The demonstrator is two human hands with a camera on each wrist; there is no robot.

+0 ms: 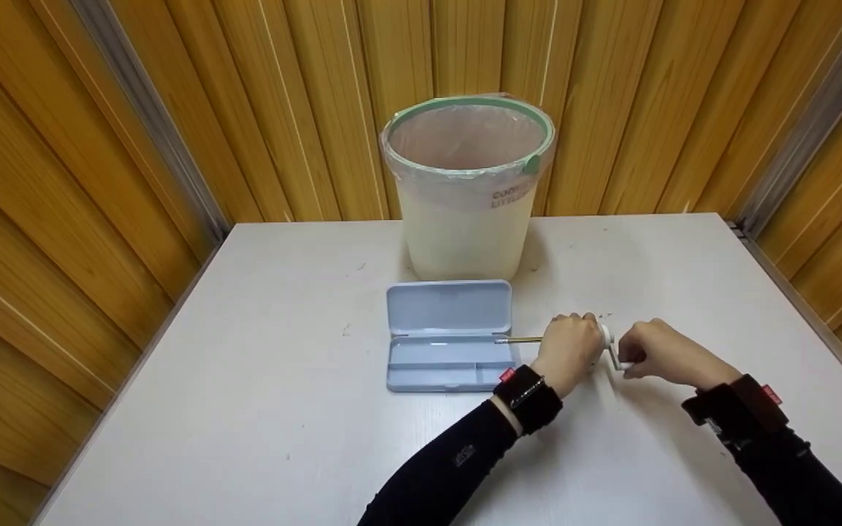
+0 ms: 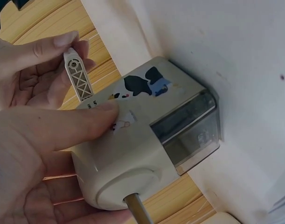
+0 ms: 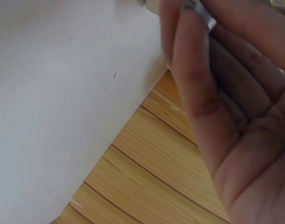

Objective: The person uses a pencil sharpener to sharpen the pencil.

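Pencil in the sharpener, mid-frame.
Your left hand [image 1: 569, 349] grips the sharpener [image 2: 151, 135]; your right hand [image 1: 655, 352] pinches its crank [image 2: 78, 77]; pencil [image 1: 520, 340] inserted, cranking remains.

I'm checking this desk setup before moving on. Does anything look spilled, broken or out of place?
Nothing stands out. The pencil case lies open and flat, the lined bin stands upright, the left hand holds the pencil sharpener with a pencil in it, and the right hand pinches its crank. A few small specks mark the table.
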